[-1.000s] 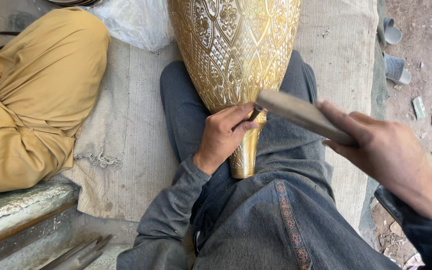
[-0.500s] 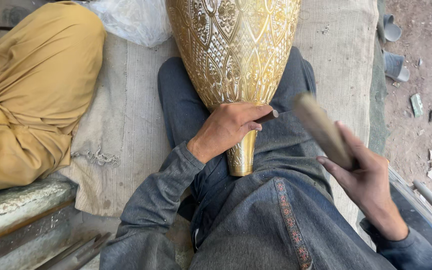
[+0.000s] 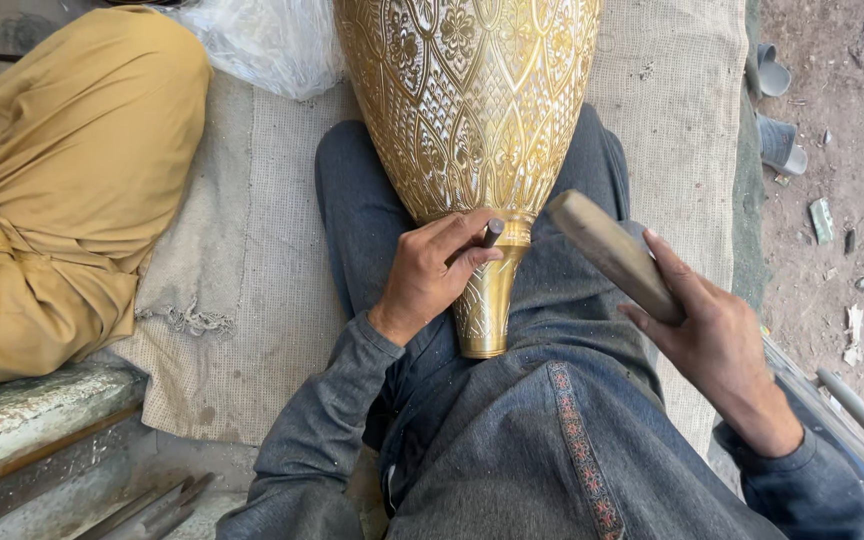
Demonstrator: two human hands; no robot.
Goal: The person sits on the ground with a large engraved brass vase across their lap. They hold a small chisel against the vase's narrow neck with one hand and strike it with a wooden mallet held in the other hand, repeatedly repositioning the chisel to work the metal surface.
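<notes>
Left hand [image 3: 432,275] pinches small chisel [image 3: 490,234] against neck of engraved brass vase [image 3: 467,110] lying across lap. Right hand [image 3: 707,335] grips wooden mallet [image 3: 607,250], raised just right of chisel. Risk: glancing blow hits left fingers, or chisel skids and scars pattern.
</notes>
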